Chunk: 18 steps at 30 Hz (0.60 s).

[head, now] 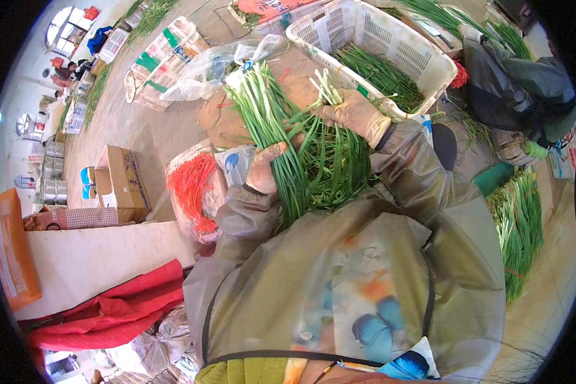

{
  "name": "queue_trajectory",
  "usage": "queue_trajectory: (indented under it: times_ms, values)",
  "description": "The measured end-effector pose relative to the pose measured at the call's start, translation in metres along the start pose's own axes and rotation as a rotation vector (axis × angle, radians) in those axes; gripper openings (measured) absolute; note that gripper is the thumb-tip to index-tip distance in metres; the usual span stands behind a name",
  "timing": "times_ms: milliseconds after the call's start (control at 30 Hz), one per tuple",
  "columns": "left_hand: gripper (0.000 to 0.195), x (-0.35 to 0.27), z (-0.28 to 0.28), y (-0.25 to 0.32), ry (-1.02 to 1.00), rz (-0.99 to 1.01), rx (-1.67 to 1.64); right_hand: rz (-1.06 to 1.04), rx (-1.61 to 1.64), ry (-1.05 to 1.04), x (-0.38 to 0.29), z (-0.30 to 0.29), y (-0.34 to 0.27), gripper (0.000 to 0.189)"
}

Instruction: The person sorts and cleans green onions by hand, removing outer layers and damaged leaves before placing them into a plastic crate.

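Note:
My left hand [264,168], in a soiled glove, is closed around a thick bundle of Chinese chives [264,110]. Their pale stem ends point up and away from me, and the green leaves trail toward my lap. In my right hand [355,115], gloved too, is a smaller bunch of chives [327,89] with white ends sticking out past the fingers. Beneath and between both hands lies a loose heap of chives [338,168] over my lap. A translucent smock [317,269] covers my arms and body.
A white plastic crate [312,55] with chives inside stands ahead right. Red ties [192,185] lie on a sack at left, near a cardboard box [129,182]. Tied chive bundles [516,230] stand at right. Another person's dark sleeve [499,81] is at upper right.

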<state>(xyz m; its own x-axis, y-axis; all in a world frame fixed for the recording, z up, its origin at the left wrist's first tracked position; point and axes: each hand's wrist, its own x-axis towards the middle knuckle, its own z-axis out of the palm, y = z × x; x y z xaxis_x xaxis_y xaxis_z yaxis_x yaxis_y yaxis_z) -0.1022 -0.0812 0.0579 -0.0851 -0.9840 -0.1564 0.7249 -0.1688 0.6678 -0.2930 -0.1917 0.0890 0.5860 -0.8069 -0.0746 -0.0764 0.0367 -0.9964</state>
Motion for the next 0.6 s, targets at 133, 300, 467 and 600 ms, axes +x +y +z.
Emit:
queue_trajectory:
  times_ms: [133,300,467,600]
  values:
    - [0.053,0.008,-0.02,0.002,-0.062,0.072,-0.029,0.008,-0.16,-0.073,0.005,-0.004,0.015,0.017]
    - [0.047,-0.003,-0.003,0.002,-0.019,0.123,-0.069,0.052,-0.259,-0.094,0.007,-0.001,0.02,0.019]
    - [0.039,-0.007,-0.012,0.002,-0.128,0.21,-0.196,0.062,-0.304,-0.036,0.012,-0.012,0.046,0.033]
    - [0.046,-0.018,-0.029,0.016,-0.201,0.214,-0.24,0.157,-0.145,0.194,0.013,-0.05,0.053,0.021]
